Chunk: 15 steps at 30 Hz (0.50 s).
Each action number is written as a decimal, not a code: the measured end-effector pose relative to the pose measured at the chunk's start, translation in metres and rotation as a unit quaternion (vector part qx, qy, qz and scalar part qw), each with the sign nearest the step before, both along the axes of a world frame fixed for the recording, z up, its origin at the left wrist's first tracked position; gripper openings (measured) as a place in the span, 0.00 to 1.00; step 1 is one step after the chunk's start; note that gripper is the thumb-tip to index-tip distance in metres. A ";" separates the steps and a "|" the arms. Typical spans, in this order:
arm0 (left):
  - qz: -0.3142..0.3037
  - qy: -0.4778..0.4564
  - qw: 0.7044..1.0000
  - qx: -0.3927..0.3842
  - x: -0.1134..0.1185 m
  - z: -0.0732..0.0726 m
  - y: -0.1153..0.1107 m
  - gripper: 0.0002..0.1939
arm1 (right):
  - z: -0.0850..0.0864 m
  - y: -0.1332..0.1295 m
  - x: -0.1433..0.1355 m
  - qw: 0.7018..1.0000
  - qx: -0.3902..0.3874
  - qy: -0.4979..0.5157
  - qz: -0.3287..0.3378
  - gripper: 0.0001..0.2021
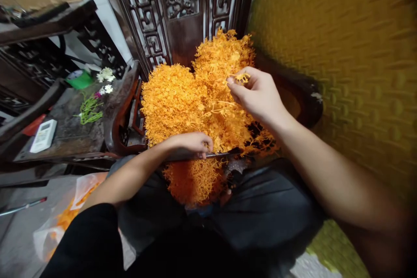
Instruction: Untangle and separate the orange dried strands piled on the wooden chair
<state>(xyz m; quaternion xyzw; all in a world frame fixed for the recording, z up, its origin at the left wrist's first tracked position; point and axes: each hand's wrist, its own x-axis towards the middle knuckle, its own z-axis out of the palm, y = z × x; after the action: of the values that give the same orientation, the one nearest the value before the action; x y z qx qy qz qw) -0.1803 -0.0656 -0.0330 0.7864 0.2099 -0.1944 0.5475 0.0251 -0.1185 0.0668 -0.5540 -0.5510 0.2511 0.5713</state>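
Observation:
Two tall heaps of small orange plastic-looking pieces, a left heap [172,100] and a right heap [224,56], stand side by side against the carved wooden back. My right hand [256,93] is raised over the right heap and pinches a small yellow-orange piece [241,78] between thumb and fingers. Low at the front edge of the heaps is my left hand [197,144], its fingers curled together; what they hold, if anything, is too small to name. Below it, between my knees, lies another orange pile [192,182].
On a dark wooden side table [70,132] at the left lie a white remote [44,136], green stems [90,108], white flowers [106,75] and a green roll [80,79]. A plastic bag [83,189] with orange pieces is on the floor. A yellow woven surface [358,52] rises at the right.

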 end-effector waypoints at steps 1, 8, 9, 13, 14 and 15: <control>0.025 0.001 1.000 -0.003 0.000 -0.004 0.004 0.08 | 0.000 0.000 -0.001 1.000 -0.007 -0.004 0.001 0.19; 0.181 -0.046 0.981 0.050 0.000 -0.008 0.022 0.12 | -0.002 0.000 -0.003 1.000 -0.016 -0.010 -0.010 0.18; 0.145 -0.044 0.986 0.061 -0.002 -0.006 0.025 0.15 | -0.001 -0.001 -0.004 1.000 -0.012 -0.017 -0.009 0.18; 0.059 -0.001 0.985 0.163 -0.023 0.014 0.047 0.23 | 0.006 -0.009 -0.008 0.996 -0.020 -0.083 0.015 0.19; 0.091 -0.017 0.974 0.209 -0.030 0.023 0.053 0.19 | 0.008 -0.012 -0.010 0.994 -0.026 -0.105 0.021 0.20; 0.143 -0.050 0.956 0.251 -0.036 0.032 0.059 0.14 | 0.010 -0.014 -0.011 0.991 -0.032 -0.128 0.025 0.20</control>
<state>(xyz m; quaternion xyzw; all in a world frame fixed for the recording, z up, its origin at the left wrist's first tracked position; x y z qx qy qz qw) -0.2168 -0.0070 -0.0010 0.8690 0.3345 -0.0159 0.3642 0.0140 -0.1327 0.0766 -0.5857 -0.6246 0.2098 0.4720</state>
